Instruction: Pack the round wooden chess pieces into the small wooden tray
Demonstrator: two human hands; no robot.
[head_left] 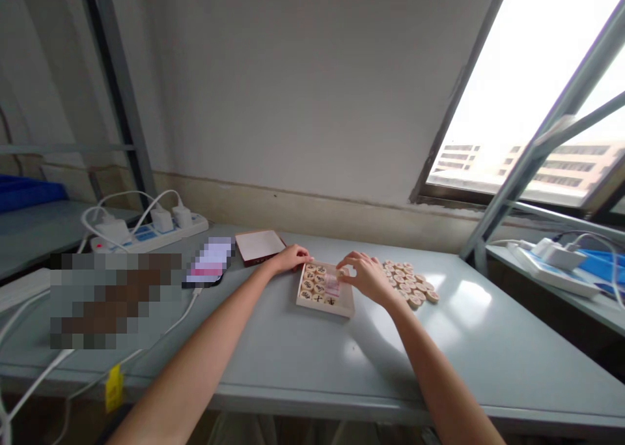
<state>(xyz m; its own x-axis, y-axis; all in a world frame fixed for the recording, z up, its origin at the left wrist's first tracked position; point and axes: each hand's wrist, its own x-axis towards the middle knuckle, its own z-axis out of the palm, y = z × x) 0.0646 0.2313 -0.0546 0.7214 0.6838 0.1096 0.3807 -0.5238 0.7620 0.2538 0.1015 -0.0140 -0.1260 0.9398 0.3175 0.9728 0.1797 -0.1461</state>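
Observation:
A shallow box (325, 309) stands on the desk with several round Chinese chess pieces (308, 285) in rows on its left side and along its near edge. Black characters mark those pieces, and a pinkish printed patch shows on the box floor. My left hand (293, 257) has its fingers curled at the box's far left corner, gripping the rim. Over the far right part of the box, my right hand (364, 275) pinches a Chinese chess piece (340, 273), mostly covered by the fingers. Right of that hand lies a loose cluster of pieces (413, 285) with reddish characters.
Behind my left hand rests the box lid (261, 244). A phone (211, 262) with a white cable lies left of it. A power strip (161, 233) with plugs stands farther left. Metal posts (517, 139) rise beside the window at right.

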